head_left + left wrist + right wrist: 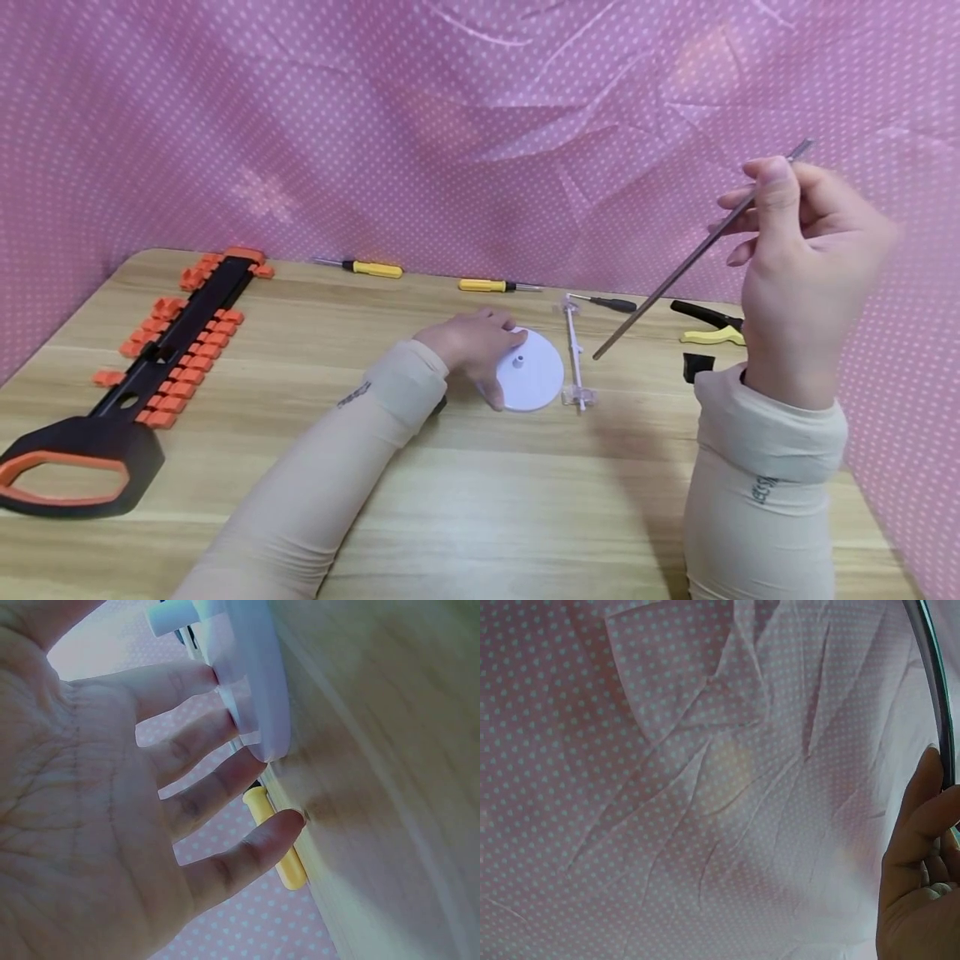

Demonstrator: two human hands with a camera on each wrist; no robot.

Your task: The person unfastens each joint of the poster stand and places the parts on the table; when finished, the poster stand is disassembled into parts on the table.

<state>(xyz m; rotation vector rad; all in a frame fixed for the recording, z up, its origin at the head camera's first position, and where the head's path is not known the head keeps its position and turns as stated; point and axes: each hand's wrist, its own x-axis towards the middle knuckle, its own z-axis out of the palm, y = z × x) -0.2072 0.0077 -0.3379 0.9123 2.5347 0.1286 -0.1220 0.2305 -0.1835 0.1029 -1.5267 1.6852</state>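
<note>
Raised above the right side of the table, my right hand (806, 250) pinches a thin metal rod (693, 257) near its upper end, between thumb and fingers. The rod slants down to the left, its lower tip over the table. At mid-table my left hand (476, 346) spreads its fairly straight fingers at the left side of a white round disc (538, 375) with a short post at its centre. In the left wrist view, fingertips touch the edge of the disc (266, 682). Just right of the disc lies a thin white bar (575, 346) with clear pieces at both ends.
Along the back edge lie two yellow-handled screwdrivers (377, 269) and a black-handled one (613, 303). Yellow-and-black pliers (712, 335) and a small black piece (697, 367) are by my right wrist. A black holder (183, 333) with orange clips occupies the left.
</note>
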